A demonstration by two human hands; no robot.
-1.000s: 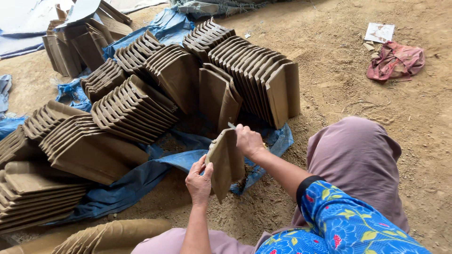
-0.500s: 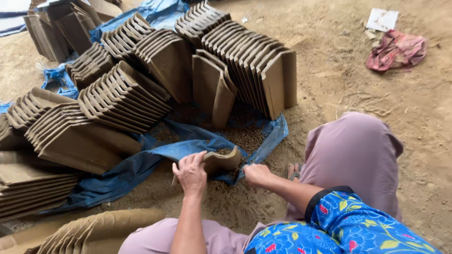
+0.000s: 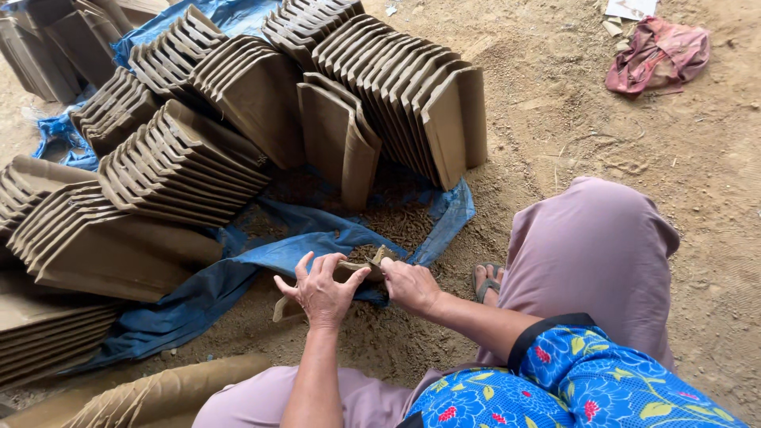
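Both hands hold one brown clay tile.

Left hand (image 3: 321, 287) lies spread over the clay tile (image 3: 349, 273), fingers curled on its edge; right hand (image 3: 410, 285) pinches its other end. It sits low over the blue tarp (image 3: 277, 254), near rows of stacked tiles (image 3: 190, 166).

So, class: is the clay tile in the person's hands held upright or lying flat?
Lying flat: the tile sits low and level between both hands.
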